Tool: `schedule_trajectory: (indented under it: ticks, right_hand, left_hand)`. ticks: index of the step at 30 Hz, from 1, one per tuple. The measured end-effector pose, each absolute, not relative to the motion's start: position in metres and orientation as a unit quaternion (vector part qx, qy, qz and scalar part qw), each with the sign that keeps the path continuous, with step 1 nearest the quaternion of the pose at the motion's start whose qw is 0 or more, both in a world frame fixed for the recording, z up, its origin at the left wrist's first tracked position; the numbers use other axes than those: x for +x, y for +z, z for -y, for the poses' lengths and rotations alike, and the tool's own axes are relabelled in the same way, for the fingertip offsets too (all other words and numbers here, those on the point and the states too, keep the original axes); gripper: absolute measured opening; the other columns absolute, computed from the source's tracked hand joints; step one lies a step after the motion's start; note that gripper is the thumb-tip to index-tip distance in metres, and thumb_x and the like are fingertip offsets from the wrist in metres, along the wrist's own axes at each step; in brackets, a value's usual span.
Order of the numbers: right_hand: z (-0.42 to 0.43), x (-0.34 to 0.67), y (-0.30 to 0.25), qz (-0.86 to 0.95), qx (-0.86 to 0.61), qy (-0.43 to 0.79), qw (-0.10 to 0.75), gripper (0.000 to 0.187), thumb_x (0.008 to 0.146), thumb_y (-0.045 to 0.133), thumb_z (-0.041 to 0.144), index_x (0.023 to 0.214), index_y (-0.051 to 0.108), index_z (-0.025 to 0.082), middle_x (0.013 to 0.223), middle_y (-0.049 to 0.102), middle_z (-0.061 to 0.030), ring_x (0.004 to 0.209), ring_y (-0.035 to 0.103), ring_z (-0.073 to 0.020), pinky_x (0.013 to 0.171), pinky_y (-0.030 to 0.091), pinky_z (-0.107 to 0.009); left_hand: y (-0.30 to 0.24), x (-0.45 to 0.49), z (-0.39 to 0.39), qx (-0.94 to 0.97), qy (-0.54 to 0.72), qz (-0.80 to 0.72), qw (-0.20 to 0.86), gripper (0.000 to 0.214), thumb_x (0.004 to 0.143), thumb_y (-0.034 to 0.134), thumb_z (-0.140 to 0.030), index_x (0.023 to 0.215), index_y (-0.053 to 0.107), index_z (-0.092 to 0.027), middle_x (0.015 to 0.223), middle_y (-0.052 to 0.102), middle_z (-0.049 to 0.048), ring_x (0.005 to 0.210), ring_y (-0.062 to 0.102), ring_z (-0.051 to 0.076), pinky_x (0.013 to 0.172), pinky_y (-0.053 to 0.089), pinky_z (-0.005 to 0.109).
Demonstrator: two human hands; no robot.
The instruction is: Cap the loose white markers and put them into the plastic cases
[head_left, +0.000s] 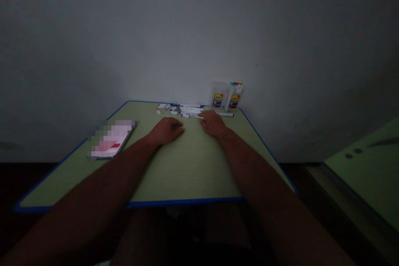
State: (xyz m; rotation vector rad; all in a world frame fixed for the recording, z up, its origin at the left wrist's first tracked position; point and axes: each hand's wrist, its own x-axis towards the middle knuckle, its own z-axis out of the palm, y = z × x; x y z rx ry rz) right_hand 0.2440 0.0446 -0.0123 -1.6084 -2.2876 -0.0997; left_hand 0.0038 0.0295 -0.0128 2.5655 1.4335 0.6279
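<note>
White markers (191, 109) with coloured ends lie in a loose pile at the far side of the table, and several short white pieces that look like marker caps (173, 112) are around their left end. My right hand (213, 122) is at the near right edge of the pile. Its index finger reaches onto a marker, while the thumb stays apart below; no firm grip shows. Left of it, my left hand (166, 130) rests over the tabletop just in front of the caps. Its fingers are loosely bent, with a gap at the thumb and nothing visible between them.
Near the wall, a clear case (217, 96) with a yellow label stands beside a second case (234, 99) holding several markers. A phone or tablet (114, 139), partly blurred, lies at the left. The table (187, 174) has a blue edge. A pale green panel (368, 166) is at the right.
</note>
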Motion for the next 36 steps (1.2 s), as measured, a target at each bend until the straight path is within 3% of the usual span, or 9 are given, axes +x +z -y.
schedule_trajectory:
  ticks: [10,17,23,28,36]
  right_hand:
    - [-0.044,0.252,-0.009,0.788,-0.588,-0.034,0.179,0.037,0.088,0.051,0.012,0.120,0.069,0.016,0.119,0.068,-0.0115,0.111,0.058,-0.0245,0.099,0.043,-0.035]
    - [-0.042,0.261,-0.009,0.773,-0.610,-0.016,0.170,0.032,0.079,0.059,0.014,0.107,0.073,0.017,0.107,0.069,-0.0106,0.097,0.062,-0.0239,0.085,0.047,-0.032]
    - [-0.041,0.260,-0.008,0.786,-0.597,-0.024,0.158,0.038,0.089,0.060,0.030,0.122,0.071,0.016,0.117,0.070,-0.0122,0.106,0.062,-0.0246,0.093,0.045,-0.033]
    - [-0.037,0.257,-0.002,0.780,-0.610,-0.009,0.141,0.028,0.090,0.059,0.026,0.110,0.076,0.017,0.110,0.072,-0.0111,0.099,0.064,-0.0224,0.088,0.046,-0.031]
    - [-0.038,0.262,0.004,0.728,-0.634,0.114,0.233,0.019,0.083,0.065,0.021,0.094,0.079,0.015,0.093,0.076,-0.0060,0.086,0.067,-0.0172,0.078,0.047,-0.025]
  left_hand:
    - [-0.007,0.005,-0.025,0.835,0.199,-0.507,0.077,0.041,0.085,0.054,-0.046,0.107,0.076,-0.019,0.112,0.076,0.0099,0.103,0.068,0.027,0.095,0.051,0.040]
    - [-0.003,0.005,-0.023,0.820,0.200,-0.530,0.078,0.038,0.085,0.055,-0.044,0.103,0.077,-0.018,0.105,0.076,0.0102,0.097,0.069,0.026,0.090,0.052,0.039]
    - [-0.005,0.006,-0.024,0.814,0.209,-0.536,0.081,0.041,0.084,0.056,-0.044,0.108,0.074,-0.016,0.103,0.075,0.0108,0.093,0.068,0.025,0.087,0.052,0.038]
    - [-0.009,0.005,-0.026,0.819,0.204,-0.533,0.063,0.044,0.084,0.056,-0.044,0.112,0.072,-0.014,0.108,0.074,0.0129,0.096,0.067,0.026,0.089,0.052,0.039]
    - [-0.019,0.006,-0.032,0.819,0.210,-0.533,0.020,0.040,0.085,0.055,-0.044,0.111,0.072,-0.019,0.114,0.073,0.0105,0.105,0.065,0.027,0.097,0.050,0.039]
